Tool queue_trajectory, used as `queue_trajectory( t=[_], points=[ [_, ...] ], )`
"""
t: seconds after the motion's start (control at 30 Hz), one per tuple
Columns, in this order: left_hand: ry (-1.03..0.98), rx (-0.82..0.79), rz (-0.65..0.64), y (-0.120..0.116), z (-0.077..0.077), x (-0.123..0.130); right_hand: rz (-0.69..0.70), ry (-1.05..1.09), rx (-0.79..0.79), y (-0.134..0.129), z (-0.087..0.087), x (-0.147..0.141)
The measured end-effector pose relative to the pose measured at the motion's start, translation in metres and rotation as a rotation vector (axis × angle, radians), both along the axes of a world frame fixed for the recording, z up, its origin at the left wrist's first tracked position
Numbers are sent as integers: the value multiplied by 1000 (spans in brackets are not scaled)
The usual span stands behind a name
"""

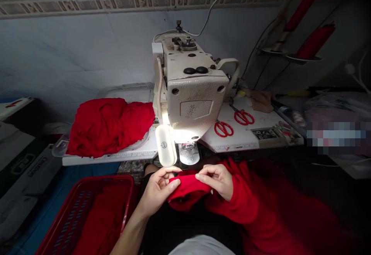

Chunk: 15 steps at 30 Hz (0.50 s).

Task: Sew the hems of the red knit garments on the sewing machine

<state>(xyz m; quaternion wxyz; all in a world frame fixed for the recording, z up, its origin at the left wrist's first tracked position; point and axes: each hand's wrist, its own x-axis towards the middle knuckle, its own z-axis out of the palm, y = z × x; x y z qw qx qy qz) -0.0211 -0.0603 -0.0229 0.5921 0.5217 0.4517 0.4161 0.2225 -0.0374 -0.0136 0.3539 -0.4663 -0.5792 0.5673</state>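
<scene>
A red plastic basket [74, 212] sits at lower left. The left hand [158, 190] and right hand [217, 180] stand slightly apart, each pinching one end of a folded red knit piece [188, 189] held between them, just below the sewing machine's needle plate [189, 153]. More red fabric [261, 208] trails away rightward.

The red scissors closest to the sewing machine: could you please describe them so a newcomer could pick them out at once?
Find the cream sewing machine. On the white table right of its head lie two pairs of red-handled scissors. Yours is the pair nearer the machine and front edge; the other lies further back, by a tan cloth.
</scene>
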Motion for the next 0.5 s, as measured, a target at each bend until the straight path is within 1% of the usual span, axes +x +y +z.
queue_trajectory(
  t=[0.07, 0.13, 0.2, 0.27, 0.3, 0.37, 0.43, 0.5],
  points=[
    [114, 131, 15, 4, 6, -1, -7, -12, 20, 0, 6, 0],
    [277, 316, 29, 8, 12, -3, -28, -44, 102, -1, 15, 0],
    [407, 501, 11, 12, 15, -5, -64, -77, 207, -2, 25, 1],
    [472, 618, -34, 15, 17, -5, -104, -91, 280, -2, 32, 0],
    [489, 643, -47, 16, 18, -5, -119, -92, 295, -2, 34, -1],
    [504, 628, -51, 19, 20, -3, -147, -86, 298, 1, 36, -2],
    [508, 557, -20, 23, 24, 1, -171, -69, 292, 5, 35, -3],
    [509, 473, 37, 27, 27, 5, -187, -43, 274, 10, 33, -2]
  ],
)
